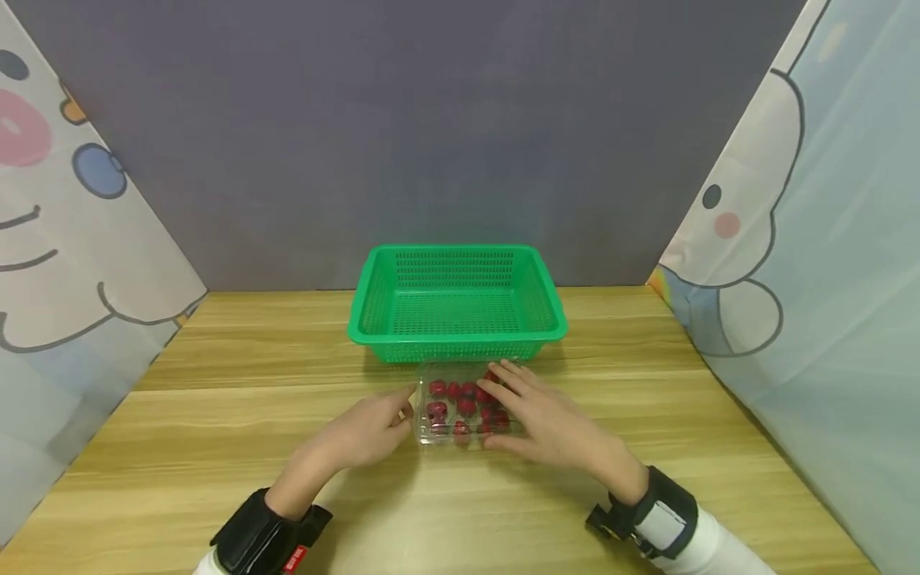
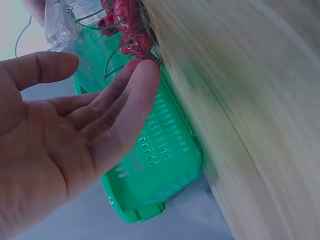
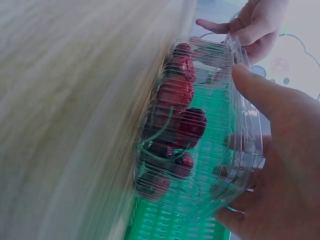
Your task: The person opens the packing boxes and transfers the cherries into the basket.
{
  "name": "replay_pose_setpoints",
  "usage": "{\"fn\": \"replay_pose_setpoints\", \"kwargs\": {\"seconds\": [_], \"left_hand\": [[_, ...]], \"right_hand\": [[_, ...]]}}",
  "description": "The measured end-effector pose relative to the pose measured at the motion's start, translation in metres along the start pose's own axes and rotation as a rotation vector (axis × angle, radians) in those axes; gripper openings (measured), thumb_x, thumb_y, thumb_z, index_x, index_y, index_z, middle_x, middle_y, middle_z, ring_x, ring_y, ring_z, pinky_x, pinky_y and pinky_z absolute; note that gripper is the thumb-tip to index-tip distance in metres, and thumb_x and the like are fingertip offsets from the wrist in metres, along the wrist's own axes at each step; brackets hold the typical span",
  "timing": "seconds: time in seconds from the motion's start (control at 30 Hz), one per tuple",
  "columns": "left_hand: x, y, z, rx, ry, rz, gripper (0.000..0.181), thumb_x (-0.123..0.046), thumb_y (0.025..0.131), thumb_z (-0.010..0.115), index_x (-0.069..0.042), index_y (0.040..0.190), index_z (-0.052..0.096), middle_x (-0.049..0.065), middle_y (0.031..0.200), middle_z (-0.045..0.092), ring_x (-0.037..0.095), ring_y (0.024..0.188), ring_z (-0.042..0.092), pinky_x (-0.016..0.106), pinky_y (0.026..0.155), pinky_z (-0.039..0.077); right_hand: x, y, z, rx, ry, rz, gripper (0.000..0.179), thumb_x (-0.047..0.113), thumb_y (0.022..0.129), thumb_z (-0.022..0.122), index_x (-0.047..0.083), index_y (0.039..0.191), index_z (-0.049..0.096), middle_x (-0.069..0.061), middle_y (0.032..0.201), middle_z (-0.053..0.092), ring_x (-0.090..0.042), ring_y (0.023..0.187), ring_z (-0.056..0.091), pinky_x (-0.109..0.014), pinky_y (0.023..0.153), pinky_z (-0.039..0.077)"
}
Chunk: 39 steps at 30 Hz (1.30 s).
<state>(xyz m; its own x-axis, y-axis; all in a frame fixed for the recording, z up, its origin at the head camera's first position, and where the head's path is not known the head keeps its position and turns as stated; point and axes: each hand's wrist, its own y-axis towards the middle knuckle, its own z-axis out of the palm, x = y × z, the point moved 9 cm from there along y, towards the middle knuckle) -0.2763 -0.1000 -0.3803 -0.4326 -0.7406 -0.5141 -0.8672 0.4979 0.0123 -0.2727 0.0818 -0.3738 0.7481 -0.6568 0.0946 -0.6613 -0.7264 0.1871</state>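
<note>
A clear plastic clamshell box point(image 1: 438, 438) of dark red cherries point(image 1: 466, 407) with green stems sits on the wooden table, its lid down. My right hand point(image 1: 553, 419) lies over the right part of the box with fingers spread across the lid. Seen from the right wrist, the thumb point(image 3: 255, 87) is at the lid's rim, and the other fingers show through the plastic. At the box's left side is my left hand point(image 1: 370, 427), its fingertips right by the wall and its fingers loosely bent in the left wrist view, palm bare.
Just behind the box stands a green plastic basket point(image 1: 458, 339) with slotted walls, nothing inside it. A grey wall point(image 1: 460, 120) rises at the table's back edge. Printed cartoon curtains point(image 1: 826, 239) hang along both sides. Each wrist wears a black strap point(image 1: 668, 511).
</note>
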Motion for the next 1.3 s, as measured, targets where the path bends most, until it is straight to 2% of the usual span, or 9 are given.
{"fn": "replay_pose_setpoints", "kwargs": {"seconds": [0.17, 0.37, 0.47, 0.57, 0.73, 0.9, 1.0, 1.17, 1.3], "left_hand": [[0.004, 0.000, 0.006, 0.068, -0.133, -0.011, 0.066, -0.003, 0.090, 0.053, 0.014, 0.148, 0.026, 0.006, 0.106, 0.062, 0.014, 0.089, 0.062, 0.025, 0.069, 0.047], [0.005, 0.002, 0.010, 0.120, -0.355, -0.009, 0.076, -0.001, 0.089, 0.060, 0.015, 0.150, 0.017, 0.011, 0.109, 0.058, 0.021, 0.095, 0.062, 0.025, 0.069, 0.051], [0.007, 0.002, 0.013, 0.148, -0.473, -0.037, 0.083, -0.003, 0.091, 0.066, 0.013, 0.152, 0.013, 0.013, 0.108, 0.056, 0.025, 0.088, 0.065, 0.027, 0.068, 0.053], [0.006, 0.003, 0.014, 0.151, -0.518, -0.044, 0.088, -0.009, 0.092, 0.070, 0.012, 0.152, 0.010, 0.013, 0.104, 0.055, 0.025, 0.080, 0.067, 0.029, 0.064, 0.053], [0.003, 0.005, 0.014, 0.107, -0.472, -0.013, 0.090, -0.012, 0.091, 0.072, 0.011, 0.153, 0.010, 0.008, 0.094, 0.057, 0.023, 0.075, 0.067, 0.029, 0.060, 0.053], [-0.003, 0.006, 0.009, 0.031, -0.301, 0.029, 0.089, -0.019, 0.091, 0.073, 0.012, 0.151, 0.016, -0.003, 0.082, 0.059, 0.013, 0.068, 0.060, 0.024, 0.058, 0.049], [-0.005, 0.006, 0.008, 0.002, -0.230, 0.025, 0.089, -0.024, 0.092, 0.073, 0.013, 0.151, 0.018, -0.007, 0.079, 0.058, 0.007, 0.065, 0.054, 0.023, 0.055, 0.045], [-0.005, 0.005, 0.007, -0.030, -0.183, 0.012, 0.084, -0.030, 0.093, 0.070, 0.007, 0.151, 0.022, -0.008, 0.079, 0.057, 0.007, 0.063, 0.052, 0.023, 0.054, 0.044], [-0.005, 0.005, 0.006, -0.055, -0.154, 0.003, 0.079, -0.029, 0.094, 0.070, 0.008, 0.149, 0.028, -0.006, 0.082, 0.056, 0.008, 0.068, 0.053, 0.022, 0.058, 0.045]], "right_hand": [[-0.001, 0.000, 0.001, 0.004, -0.003, 0.008, 0.077, 0.060, 0.095, 0.053, 0.013, 0.153, 0.036, -0.012, 0.156, 0.023, -0.034, 0.144, 0.021, -0.044, 0.111, 0.022], [-0.002, 0.000, 0.002, 0.005, -0.017, 0.027, 0.076, 0.061, 0.096, 0.050, 0.013, 0.153, 0.035, -0.012, 0.157, 0.022, -0.033, 0.144, 0.021, -0.044, 0.112, 0.021], [-0.002, 0.000, 0.002, 0.009, -0.031, 0.027, 0.076, 0.061, 0.096, 0.048, 0.012, 0.153, 0.036, -0.014, 0.156, 0.022, -0.033, 0.144, 0.022, -0.043, 0.112, 0.021], [-0.002, 0.001, 0.002, 0.012, -0.043, 0.037, 0.076, 0.061, 0.097, 0.048, 0.011, 0.152, 0.037, -0.014, 0.156, 0.023, -0.032, 0.144, 0.021, -0.042, 0.112, 0.020], [-0.003, 0.002, 0.002, 0.009, -0.057, 0.052, 0.074, 0.060, 0.097, 0.049, 0.011, 0.152, 0.039, -0.012, 0.156, 0.022, -0.030, 0.145, 0.021, -0.041, 0.112, 0.020], [0.000, 0.003, 0.001, -0.017, -0.120, 0.024, 0.074, 0.061, 0.097, 0.048, 0.009, 0.149, 0.042, -0.015, 0.154, 0.027, -0.034, 0.141, 0.029, -0.042, 0.111, 0.024], [0.001, 0.004, 0.001, -0.040, -0.163, 0.005, 0.074, 0.060, 0.096, 0.049, 0.007, 0.147, 0.045, -0.018, 0.151, 0.033, -0.036, 0.139, 0.033, -0.042, 0.109, 0.027], [0.002, 0.006, 0.002, -0.069, -0.215, -0.019, 0.072, 0.056, 0.095, 0.056, 0.005, 0.145, 0.048, -0.020, 0.147, 0.038, -0.037, 0.137, 0.035, -0.043, 0.108, 0.030], [0.005, 0.006, 0.001, -0.091, -0.245, -0.037, 0.071, 0.054, 0.093, 0.060, 0.003, 0.142, 0.051, -0.022, 0.144, 0.042, -0.039, 0.135, 0.039, -0.044, 0.106, 0.032]]}}
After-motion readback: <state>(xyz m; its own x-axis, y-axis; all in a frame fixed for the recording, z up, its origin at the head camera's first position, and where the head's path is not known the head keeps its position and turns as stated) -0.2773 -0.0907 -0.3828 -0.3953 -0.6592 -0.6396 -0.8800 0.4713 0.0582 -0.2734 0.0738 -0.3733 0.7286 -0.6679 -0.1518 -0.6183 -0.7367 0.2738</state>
